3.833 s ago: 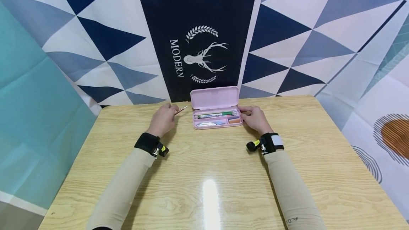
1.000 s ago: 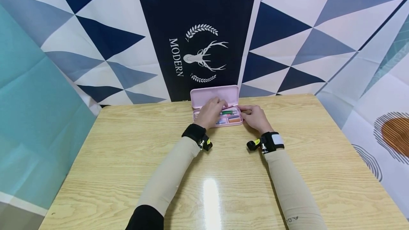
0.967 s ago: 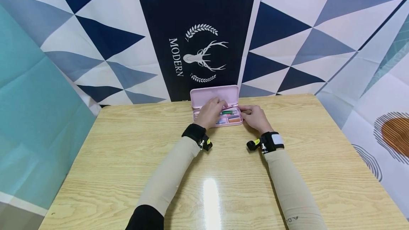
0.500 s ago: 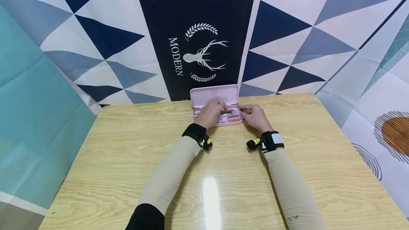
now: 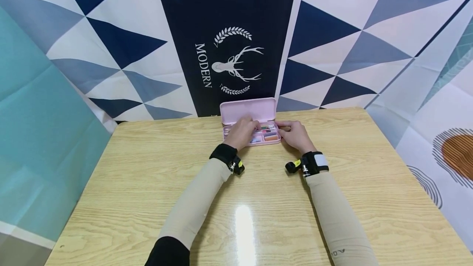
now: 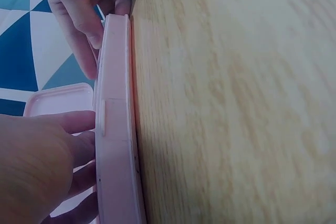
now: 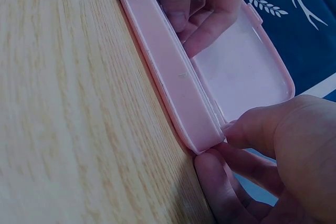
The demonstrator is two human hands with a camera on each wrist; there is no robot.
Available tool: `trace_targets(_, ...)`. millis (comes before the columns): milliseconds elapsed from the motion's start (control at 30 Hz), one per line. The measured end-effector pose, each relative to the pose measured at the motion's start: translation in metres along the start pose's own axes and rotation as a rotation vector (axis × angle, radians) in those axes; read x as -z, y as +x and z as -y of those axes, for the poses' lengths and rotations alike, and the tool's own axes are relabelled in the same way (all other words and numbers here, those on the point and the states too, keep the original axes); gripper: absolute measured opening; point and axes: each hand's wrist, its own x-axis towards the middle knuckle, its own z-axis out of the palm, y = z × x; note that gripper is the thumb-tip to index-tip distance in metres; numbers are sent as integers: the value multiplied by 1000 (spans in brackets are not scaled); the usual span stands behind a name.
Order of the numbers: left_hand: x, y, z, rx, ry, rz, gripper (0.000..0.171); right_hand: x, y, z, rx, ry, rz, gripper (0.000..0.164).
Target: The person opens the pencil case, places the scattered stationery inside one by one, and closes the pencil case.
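A pink pencil case (image 5: 249,110) stands with its lid raised at the table's back edge. Slim pencils or pens (image 5: 267,128) lie in its long rear compartment, and an orange-and-blue eraser (image 5: 271,138) is in the front right one. My left hand (image 5: 241,131) reaches into the case from the front, fingers bent down among the pencils. The case's front wall (image 6: 114,124) hides its fingertips in the left wrist view, so I cannot tell whether they still pinch a pencil. With thumb at the rim and fingers by the corner, my right hand (image 7: 310,150) grips the case's right end.
A light wooden table (image 5: 148,200) extends in front of the case, with a bright reflection near its middle. Directly behind rises a patterned cloth backdrop (image 5: 236,19), and a teal cloth (image 5: 44,126) hangs at the left.
My left hand has carried a thin, white-tipped stick from left of the case to above it, then lowered it among the pencils. My right hand stays at the case's right end.
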Motion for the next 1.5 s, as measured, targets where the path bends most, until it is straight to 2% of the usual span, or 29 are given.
trace_targets(300,1,1,2,-8,11,-37,21,-1,0,0,34,-18,-13,36)
trace_targets(533,16,2,7,38,-22,-76,19,-1,-1,0,34,-18,-20,36)
trace_targets(667,26,-3,14,55,-58,-107,19,-1,-1,0,37,-22,-12,37)
trace_targets(867,35,-16,27,105,-140,-102,22,-1,-2,0,38,-26,-15,37)
trace_targets(1133,46,-43,45,236,-259,-85,24,-1,0,-1,55,-32,-22,36)
trace_targets(1367,43,-61,65,304,-367,-102,27,-1,1,-3,60,-40,-19,37)
trace_targets(1500,37,-69,74,344,-473,-114,30,-1,1,-2,40,-33,-18,37)
